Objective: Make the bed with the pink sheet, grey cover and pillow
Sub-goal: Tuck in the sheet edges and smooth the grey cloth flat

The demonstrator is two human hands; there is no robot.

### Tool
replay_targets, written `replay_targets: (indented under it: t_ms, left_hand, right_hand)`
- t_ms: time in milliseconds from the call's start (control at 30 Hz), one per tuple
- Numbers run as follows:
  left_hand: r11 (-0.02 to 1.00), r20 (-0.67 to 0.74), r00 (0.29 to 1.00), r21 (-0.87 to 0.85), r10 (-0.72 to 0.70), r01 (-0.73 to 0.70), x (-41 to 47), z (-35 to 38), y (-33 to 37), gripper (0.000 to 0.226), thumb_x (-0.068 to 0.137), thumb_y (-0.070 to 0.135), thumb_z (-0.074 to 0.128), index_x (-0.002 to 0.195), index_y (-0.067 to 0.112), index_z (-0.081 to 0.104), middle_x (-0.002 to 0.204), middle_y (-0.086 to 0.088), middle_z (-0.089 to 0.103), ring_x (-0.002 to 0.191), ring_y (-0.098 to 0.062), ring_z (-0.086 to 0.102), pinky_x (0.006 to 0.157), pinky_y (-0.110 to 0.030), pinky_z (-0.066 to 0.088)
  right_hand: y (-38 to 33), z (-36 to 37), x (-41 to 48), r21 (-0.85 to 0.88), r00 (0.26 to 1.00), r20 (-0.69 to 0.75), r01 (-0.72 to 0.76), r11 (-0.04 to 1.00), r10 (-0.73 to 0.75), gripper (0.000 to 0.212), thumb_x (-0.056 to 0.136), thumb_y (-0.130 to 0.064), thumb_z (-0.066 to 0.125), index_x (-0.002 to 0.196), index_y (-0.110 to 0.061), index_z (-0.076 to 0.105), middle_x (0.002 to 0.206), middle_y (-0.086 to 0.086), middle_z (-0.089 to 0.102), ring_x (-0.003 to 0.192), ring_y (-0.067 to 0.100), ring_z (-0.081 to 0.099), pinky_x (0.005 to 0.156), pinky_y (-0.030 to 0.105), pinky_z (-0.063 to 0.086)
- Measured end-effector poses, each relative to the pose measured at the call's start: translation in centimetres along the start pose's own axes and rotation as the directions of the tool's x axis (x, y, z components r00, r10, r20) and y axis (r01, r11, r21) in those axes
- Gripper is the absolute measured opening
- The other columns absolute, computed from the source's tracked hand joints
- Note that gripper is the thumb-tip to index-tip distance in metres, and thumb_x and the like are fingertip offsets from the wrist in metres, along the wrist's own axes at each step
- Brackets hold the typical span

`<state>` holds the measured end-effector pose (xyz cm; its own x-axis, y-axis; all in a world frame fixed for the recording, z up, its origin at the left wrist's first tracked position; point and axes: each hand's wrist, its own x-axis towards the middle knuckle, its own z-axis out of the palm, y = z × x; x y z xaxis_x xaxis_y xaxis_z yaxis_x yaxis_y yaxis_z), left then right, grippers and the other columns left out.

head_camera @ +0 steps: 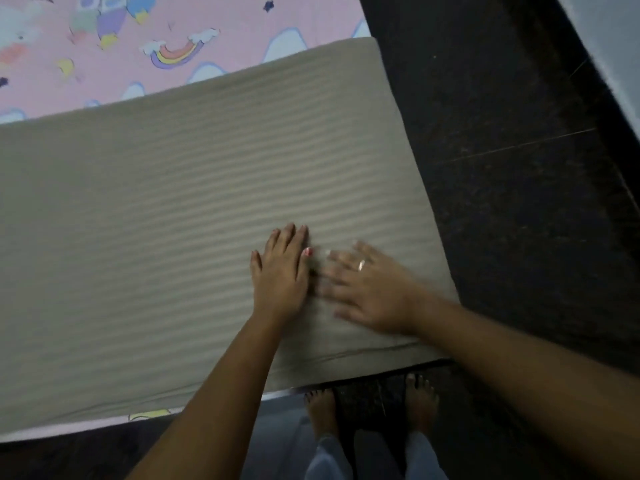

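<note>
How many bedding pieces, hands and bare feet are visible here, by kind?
Pink cartoon-print sheet: 1
Grey ribbed fabric cover: 1
Hands on cover: 2 (left hand, right hand)
Bare feet: 2 (left foot, right foot)
Total: 6

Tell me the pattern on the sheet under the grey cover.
Pink sheet printed with rainbows, clouds and small stars; the head view shows it.

Right grip (372,289): silver ring (361,265); left grip (280,275): painted thumbnail (308,251); pale trousers (323,459), bare feet (320,408)

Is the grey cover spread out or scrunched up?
Spread flat: the grey cover lies smooth over the pink sheet, left hand and right hand open on it.
</note>
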<state>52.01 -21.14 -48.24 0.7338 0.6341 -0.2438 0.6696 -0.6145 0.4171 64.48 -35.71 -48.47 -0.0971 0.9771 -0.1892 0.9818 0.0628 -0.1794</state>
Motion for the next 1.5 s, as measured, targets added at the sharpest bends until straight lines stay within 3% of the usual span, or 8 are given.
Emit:
replay_targets:
  t_ms: [233, 367, 567, 700, 867, 1000, 1167, 1500]
  left_hand:
    - [0.979, 0.018, 0.989, 0.141, 0.145, -0.146, -5.0, 1.5, 1.2, 0.061, 0.091, 0.052, 0.025, 0.146, 0.027, 0.033, 0.152, 0.004, 0.033, 0.142, -0.019, 0.028, 0.112, -0.044, 0.024]
    - [0.956, -0.087, 0.955, -0.052, 0.282, -0.288, -8.8, 2.4, 2.1, 0.044, 0.091, 0.036, 0.043, 0.128, 0.018, 0.059, 0.129, 0.000, 0.061, 0.124, -0.017, 0.052, 0.105, -0.030, 0.037]
    - [0.725, -0.303, 0.903, -0.689, -0.303, 0.012, -9.0, -2.1, 0.1, 0.020, 0.090, 0.035, 0.046, 0.090, 0.030, 0.066, 0.072, 0.009, 0.068, 0.069, -0.007, 0.066, 0.066, -0.025, 0.051]
    - [0.781, -0.355, 0.850, -0.616, -0.389, 0.100, -7.4, -4.5, -4.8, 0.018, 0.090, 0.033, 0.047, 0.094, 0.031, 0.065, 0.086, 0.010, 0.070, 0.083, -0.008, 0.067, 0.074, -0.031, 0.053]
    - [0.870, -0.263, 0.907, -0.458, -0.330, 0.184, -6.3, -5.7, -10.1, 0.035, 0.090, 0.029, 0.045, 0.115, 0.015, 0.066, 0.112, -0.002, 0.068, 0.106, -0.019, 0.061, 0.094, -0.039, 0.049]
    - [0.887, -0.313, 0.885, -0.418, -0.345, 0.198, -6.1, -6.7, -13.3, 0.035, 0.093, 0.021, 0.046, 0.123, 0.011, 0.061, 0.129, -0.006, 0.059, 0.125, -0.022, 0.049, 0.108, -0.037, 0.037]
    - [0.854, -0.349, 0.825, -0.442, -0.444, 0.273, -6.8, -7.0, -15.9, 0.043, 0.093, 0.027, 0.038, 0.131, 0.015, 0.056, 0.141, -0.007, 0.048, 0.137, -0.023, 0.034, 0.115, -0.038, 0.024]
    - [0.846, -0.339, 0.807, -0.418, -0.483, 0.331, -6.8, -9.8, -21.7, 0.050, 0.090, 0.036, 0.035, 0.132, 0.017, 0.055, 0.144, -0.006, 0.046, 0.140, -0.023, 0.030, 0.115, -0.034, 0.019]
  right_hand:
    - [-3.0, -1.4, -6.0, 0.205, 0.813, -0.031, 0.574, 0.793, -0.581, 0.046, 0.096, -0.053, 0.037, 0.130, -0.027, 0.055, 0.135, -0.003, 0.055, 0.127, 0.022, 0.046, 0.106, 0.043, 0.033]
    - [3.6, -4.6, 0.2, 0.209, 0.951, -0.258, 0.227, 0.951, -0.171, 0.056, 0.100, -0.047, 0.024, 0.122, -0.013, 0.063, 0.121, 0.007, 0.065, 0.111, 0.025, 0.059, 0.094, 0.038, 0.048]
    - [3.6, -2.3, 9.9, 0.011, 0.991, -0.025, -0.134, 0.991, 0.135, 0.075, 0.084, -0.061, 0.010, 0.146, -0.027, 0.036, 0.152, 0.004, 0.036, 0.139, 0.033, 0.032, 0.111, 0.051, 0.023]
    - [-8.0, 0.8, 8.0, 0.072, 0.973, -0.111, 0.211, 0.975, -0.202, 0.054, 0.088, -0.056, 0.037, 0.126, -0.025, 0.060, 0.138, 0.004, 0.053, 0.129, 0.032, 0.045, 0.107, 0.052, 0.029]
    - [-13.9, -0.6, 5.0, 0.333, 0.643, -0.087, 0.739, 0.586, -0.761, 0.045, 0.088, -0.047, 0.058, 0.125, -0.022, 0.060, 0.130, 0.005, 0.059, 0.121, 0.027, 0.052, 0.104, 0.046, 0.037]
    - [-5.6, -3.1, 12.9, 0.348, 0.944, -0.262, 0.284, 0.894, -0.198, 0.048, 0.090, -0.047, 0.047, 0.127, -0.019, 0.058, 0.129, 0.006, 0.059, 0.123, 0.026, 0.052, 0.106, 0.039, 0.038]
    - [-3.0, -1.9, 17.9, 0.094, 0.963, -0.050, -0.258, 0.962, 0.263, 0.081, 0.081, -0.063, 0.011, 0.148, -0.022, 0.030, 0.155, 0.003, 0.030, 0.143, 0.031, 0.025, 0.114, 0.048, 0.017]
    - [-20.9, -0.3, 17.3, 0.302, 0.716, -0.183, 0.693, 0.655, -0.673, 0.043, 0.090, -0.045, 0.051, 0.119, -0.015, 0.063, 0.117, 0.009, 0.065, 0.113, 0.030, 0.057, 0.107, 0.043, 0.038]
